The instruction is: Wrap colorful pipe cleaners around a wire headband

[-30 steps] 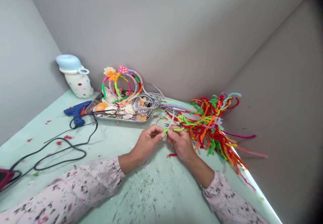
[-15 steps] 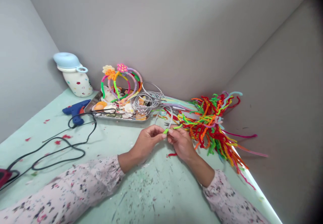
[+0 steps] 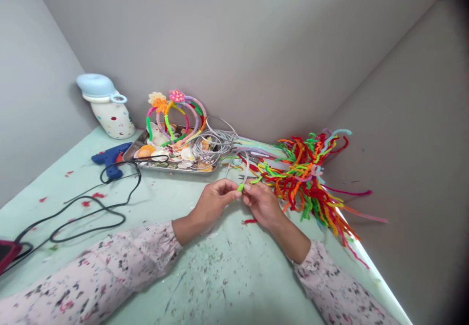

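A thin pale headband (image 3: 247, 161) arches up from between my two hands, with lime green pipe cleaner wound round one end. My left hand (image 3: 217, 200) is closed, thumb and forefinger pinching the wrapped end of the band. My right hand (image 3: 263, 203) pinches the green pipe cleaner (image 3: 257, 180) right beside it; a loose piece sticks out past its fingers. Just behind the fingertips lie dark pointed tips, perhaps of scissors (image 3: 247, 177), mostly hidden among pipe cleaners.
Behind is a metal tray (image 3: 172, 169) with shells, bare grey headbands (image 3: 216, 144) and finished colourful headbands (image 3: 176, 119). At right spreads a heap of pipe cleaners (image 3: 311, 178). To the left are a blue glue gun (image 3: 112, 160), its black cord (image 3: 91, 203) and a white bottle (image 3: 113, 119).
The view has shifted slightly. Both hands stay together at the headband's end, and the loose green pipe cleaner by the right fingers sits a little differently.
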Demonstrator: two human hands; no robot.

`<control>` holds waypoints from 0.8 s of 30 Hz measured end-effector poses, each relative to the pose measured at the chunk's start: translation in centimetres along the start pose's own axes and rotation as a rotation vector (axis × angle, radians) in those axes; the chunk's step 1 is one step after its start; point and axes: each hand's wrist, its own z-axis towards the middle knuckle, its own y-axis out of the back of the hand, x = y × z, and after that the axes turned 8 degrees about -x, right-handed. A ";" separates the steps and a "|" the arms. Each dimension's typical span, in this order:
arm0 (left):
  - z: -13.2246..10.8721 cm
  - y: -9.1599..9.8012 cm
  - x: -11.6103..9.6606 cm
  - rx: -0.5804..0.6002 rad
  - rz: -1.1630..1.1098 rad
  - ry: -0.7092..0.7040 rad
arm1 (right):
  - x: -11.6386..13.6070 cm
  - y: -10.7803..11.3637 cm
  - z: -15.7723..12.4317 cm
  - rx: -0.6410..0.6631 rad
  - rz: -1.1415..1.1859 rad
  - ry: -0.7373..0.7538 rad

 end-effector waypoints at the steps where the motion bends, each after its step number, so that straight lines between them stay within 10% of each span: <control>1: 0.0 0.0 0.0 0.011 -0.003 -0.004 | 0.0 0.1 0.0 0.006 0.003 -0.006; 24: 0.0 0.4 0.0 0.161 -0.008 0.008 | 0.5 1.0 0.3 0.140 -0.003 -0.044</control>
